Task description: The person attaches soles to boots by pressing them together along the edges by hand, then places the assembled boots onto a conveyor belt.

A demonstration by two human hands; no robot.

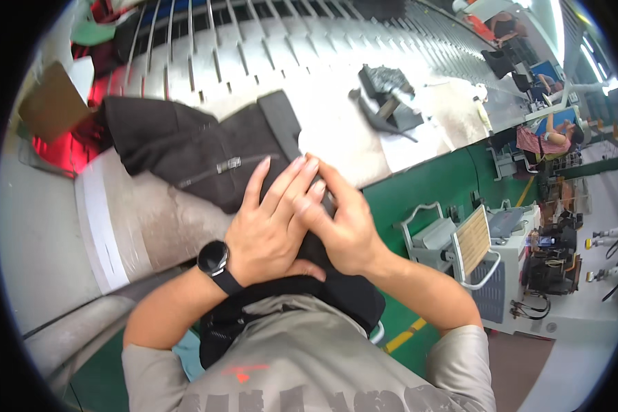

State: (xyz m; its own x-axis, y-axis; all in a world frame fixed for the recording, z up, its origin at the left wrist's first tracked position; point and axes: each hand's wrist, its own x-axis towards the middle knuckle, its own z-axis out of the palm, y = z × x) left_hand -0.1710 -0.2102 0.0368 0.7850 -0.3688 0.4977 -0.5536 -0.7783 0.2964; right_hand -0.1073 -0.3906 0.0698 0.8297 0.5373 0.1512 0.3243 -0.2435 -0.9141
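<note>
Clerk: Far left of the fingers?

Checker: One cardboard box (51,103), brown, is standing well apart from the fingers, beyond the cloth.

Clerk: Next lot?

Checker: One black garment (172,134) is lying on the desk (356,152), left of the fingers and beyond them, its near part running underneath them. A silvery zip (229,165) is showing on its face, near the left fingertips.

Clerk: Hands?

Checker: Left hand (264,237), a dark watch (213,258) at its wrist: its fingers are lying extended and released over the cloth. Right hand (349,237): its fingers and thumb are overlapping the left ones; whether they are grasping cloth, I cannot tell.

Clerk: Hazards, in your judgement?

Checker: Cloth could be bunching beneath the fingers, should the hands be pressing unevenly. The garment could be slipping over the near edge, should its own weight be dragging. Crossed fingers could be hindering each other; the zip could be snagging a fingertip.

Clerk: Right of the fingers?

Checker: One black fixture (388,110) is sitting on the desk, well apart from them. Farther right, one tan panel (472,244) is tilting on a frame; farthest, a co-worker (553,139) is sitting.
</note>
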